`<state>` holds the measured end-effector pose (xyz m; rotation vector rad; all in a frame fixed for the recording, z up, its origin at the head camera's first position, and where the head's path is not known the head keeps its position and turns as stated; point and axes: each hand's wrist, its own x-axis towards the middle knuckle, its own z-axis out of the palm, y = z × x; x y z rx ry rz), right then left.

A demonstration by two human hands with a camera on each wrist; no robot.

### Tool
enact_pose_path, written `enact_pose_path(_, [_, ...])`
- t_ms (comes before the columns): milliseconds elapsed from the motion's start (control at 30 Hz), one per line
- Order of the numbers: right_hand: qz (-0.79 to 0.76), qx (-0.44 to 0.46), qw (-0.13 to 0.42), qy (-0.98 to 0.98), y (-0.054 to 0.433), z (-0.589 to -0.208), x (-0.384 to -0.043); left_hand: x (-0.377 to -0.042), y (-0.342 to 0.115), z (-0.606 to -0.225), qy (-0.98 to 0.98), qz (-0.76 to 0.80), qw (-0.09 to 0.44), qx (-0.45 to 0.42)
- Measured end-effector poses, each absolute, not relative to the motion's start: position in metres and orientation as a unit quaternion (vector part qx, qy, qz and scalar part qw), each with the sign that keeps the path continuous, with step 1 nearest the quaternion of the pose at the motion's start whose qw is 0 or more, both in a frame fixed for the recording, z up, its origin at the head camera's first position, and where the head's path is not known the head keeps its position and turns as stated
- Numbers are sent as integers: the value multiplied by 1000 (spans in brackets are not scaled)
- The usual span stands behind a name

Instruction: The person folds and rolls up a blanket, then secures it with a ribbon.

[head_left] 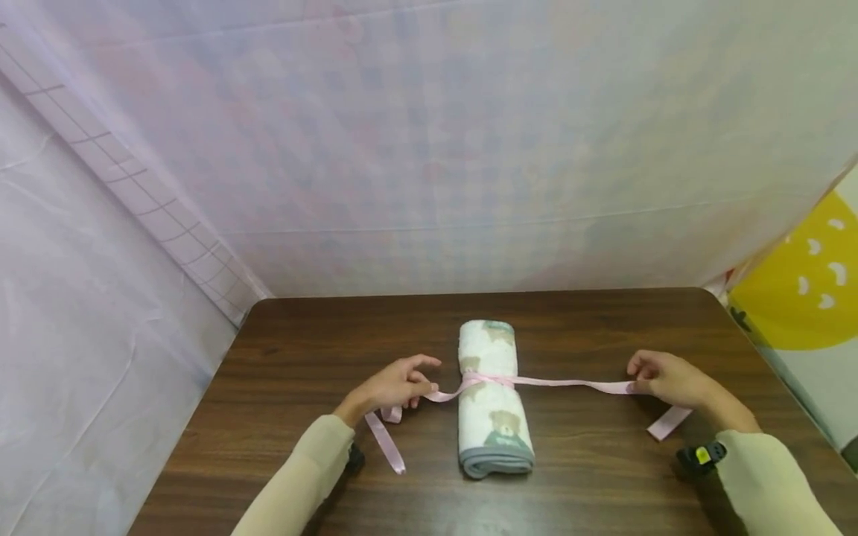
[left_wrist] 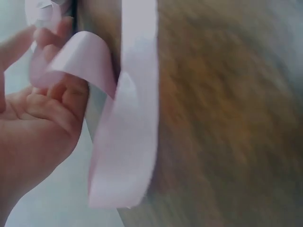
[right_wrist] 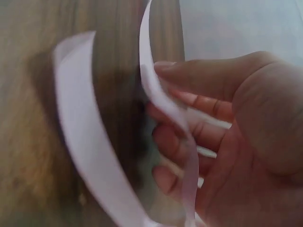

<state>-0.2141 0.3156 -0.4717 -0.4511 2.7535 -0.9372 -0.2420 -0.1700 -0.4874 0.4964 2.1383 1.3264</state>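
A rolled white blanket (head_left: 492, 424) with bear prints and a grey edge lies lengthwise on the table. Around its middle runs a pink ribbon (head_left: 559, 383), crossed on top of the roll. To the left of the roll, my left hand (head_left: 392, 385) pinches one side of the ribbon between thumb and finger. Its loose end (left_wrist: 128, 142) loops and dangles below that hand in the left wrist view. Farther out on the right, my right hand (head_left: 673, 383) pinches the other side, drawn nearly straight. The tail (right_wrist: 90, 118) on that side hangs past the palm.
The brown wooden table (head_left: 302, 350) has rounded far corners. Behind it hangs a pale checked curtain (head_left: 469, 149), with a white sheet (head_left: 80, 335) to the left. A yellow patterned panel (head_left: 804, 290) stands at the right. Each wrist wears a small black device (head_left: 700, 456).
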Motion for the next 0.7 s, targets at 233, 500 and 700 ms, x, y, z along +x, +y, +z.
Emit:
enact_pose_path(233, [-234,-151,60,958,291,-463,-222,-242,-165,-486,783,502,312,191])
enact_pose_path(500, [-209,-146,19,967,254,-460,-228,-241,-170,-476,728,542,375,191])
enact_pose_path(700, [-290,-208,19,934,230,-470,-235,-243,-173,-472,659,584,419,221])
